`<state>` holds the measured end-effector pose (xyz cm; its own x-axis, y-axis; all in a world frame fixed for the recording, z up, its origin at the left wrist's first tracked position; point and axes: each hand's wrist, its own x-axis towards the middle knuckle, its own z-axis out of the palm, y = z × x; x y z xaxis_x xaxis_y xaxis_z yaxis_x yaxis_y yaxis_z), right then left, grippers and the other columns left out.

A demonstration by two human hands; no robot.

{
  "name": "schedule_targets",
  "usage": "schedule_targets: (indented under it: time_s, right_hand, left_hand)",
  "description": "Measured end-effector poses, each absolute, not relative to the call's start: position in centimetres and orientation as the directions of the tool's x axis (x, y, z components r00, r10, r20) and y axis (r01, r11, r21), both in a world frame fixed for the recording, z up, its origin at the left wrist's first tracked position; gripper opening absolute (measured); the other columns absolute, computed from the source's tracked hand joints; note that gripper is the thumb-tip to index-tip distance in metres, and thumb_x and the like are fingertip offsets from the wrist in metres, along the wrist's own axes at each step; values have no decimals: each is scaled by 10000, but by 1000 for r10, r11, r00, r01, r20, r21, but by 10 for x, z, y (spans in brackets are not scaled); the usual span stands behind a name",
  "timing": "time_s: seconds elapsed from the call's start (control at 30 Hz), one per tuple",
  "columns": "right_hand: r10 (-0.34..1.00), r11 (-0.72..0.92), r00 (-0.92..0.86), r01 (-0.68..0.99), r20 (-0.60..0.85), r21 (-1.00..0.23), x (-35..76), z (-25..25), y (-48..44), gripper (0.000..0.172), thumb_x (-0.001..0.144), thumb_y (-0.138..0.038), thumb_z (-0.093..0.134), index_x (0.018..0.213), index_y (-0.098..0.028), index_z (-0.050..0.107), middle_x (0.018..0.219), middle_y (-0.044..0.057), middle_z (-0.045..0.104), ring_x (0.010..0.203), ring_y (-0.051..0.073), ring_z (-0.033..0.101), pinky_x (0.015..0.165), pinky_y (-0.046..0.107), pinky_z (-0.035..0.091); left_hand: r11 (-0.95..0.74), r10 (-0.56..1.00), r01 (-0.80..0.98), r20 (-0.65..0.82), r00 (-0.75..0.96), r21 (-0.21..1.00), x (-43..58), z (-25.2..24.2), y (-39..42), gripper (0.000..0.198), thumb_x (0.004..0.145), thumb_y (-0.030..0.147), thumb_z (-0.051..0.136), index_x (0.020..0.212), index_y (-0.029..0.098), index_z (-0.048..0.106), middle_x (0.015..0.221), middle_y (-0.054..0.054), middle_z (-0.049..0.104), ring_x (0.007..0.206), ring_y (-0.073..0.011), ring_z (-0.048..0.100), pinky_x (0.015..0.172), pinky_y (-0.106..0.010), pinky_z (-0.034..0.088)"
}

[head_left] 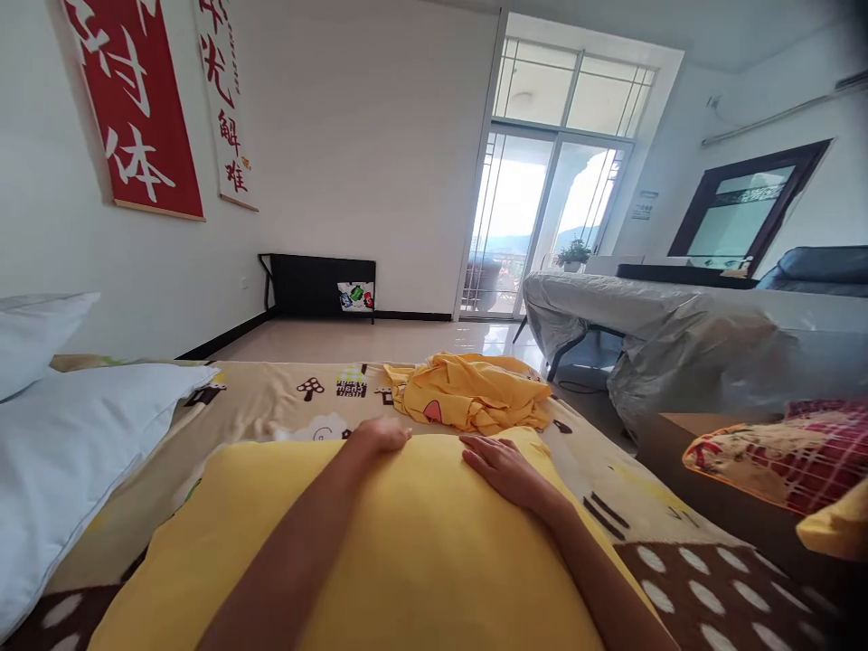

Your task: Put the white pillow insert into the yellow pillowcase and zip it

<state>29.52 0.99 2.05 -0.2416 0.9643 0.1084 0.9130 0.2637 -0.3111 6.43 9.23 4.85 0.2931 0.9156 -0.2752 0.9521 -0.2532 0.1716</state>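
Note:
A large yellow pillow (413, 542) fills the near middle of the view, lying on a beige patterned blanket (258, 398). My left hand (383, 436) rests at its far edge, fingers curled, slightly blurred; whether they pinch the fabric is hard to make out. To the right, my right hand (500, 466) lies palm down on the pillow with its fingers spread toward the far edge. Just beyond both hands is a crumpled yellow cloth (475, 389), touching neither of them.
White pillows (81, 443) lie at the left. On the right, folded textiles (779, 452) sit beside the bed, and a plastic-covered table (610, 307) stands farther back. A black folded frame (318, 285) leans on the far wall, left of a glass door (535, 208).

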Motion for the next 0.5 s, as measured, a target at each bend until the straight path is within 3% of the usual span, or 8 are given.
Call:
schedule_targets:
  time_s: [0.1, 0.27, 0.4, 0.5]
  right_hand:
    - [951, 299, -267, 925, 159, -233, 285, 29, -5, 450, 961, -375, 233, 1214, -231, 576, 1267, 72, 597, 1161, 214, 535, 999, 391, 338]
    - [893, 388, -373, 922, 251, -9, 234, 72, -19, 275, 879, -137, 370, 990, -171, 619, 1019, 110, 678, 949, 212, 616, 844, 326, 377]
    - [831, 513, -476, 856, 288, -68, 202, 112, -30, 266, 903, -154, 357, 942, -181, 619, 978, 72, 679, 902, 168, 599, 789, 268, 356]
    - [803, 564, -513, 819, 303, -106, 200, 130, -54, 352, 953, -248, 308, 797, -178, 616, 838, 53, 673, 754, 147, 578, 663, 253, 334]
  left_hand:
    - [-245, 923, 946, -246, 295, 212, 74, 44, 75, 495, 922, 495, 342, 1086, 141, 647, 1173, -120, 649, 1054, -205, 618, 900, -364, 474]
    - [-239, 968, 960, -43, 247, 150, 67, 79, 22, 440, 920, 353, 319, 1087, 101, 640, 1157, -185, 638, 1080, -277, 600, 897, -404, 450]
    - [-296, 944, 954, 166, 284, 54, 65, 117, -33, 414, 892, 209, 270, 1031, 111, 647, 1063, -182, 666, 1038, -299, 606, 923, -442, 393]
    - [-316, 915, 948, 273, 296, 29, 59, 134, -71, 429, 903, 237, 238, 974, 117, 644, 965, -158, 687, 944, -286, 629, 892, -445, 395]
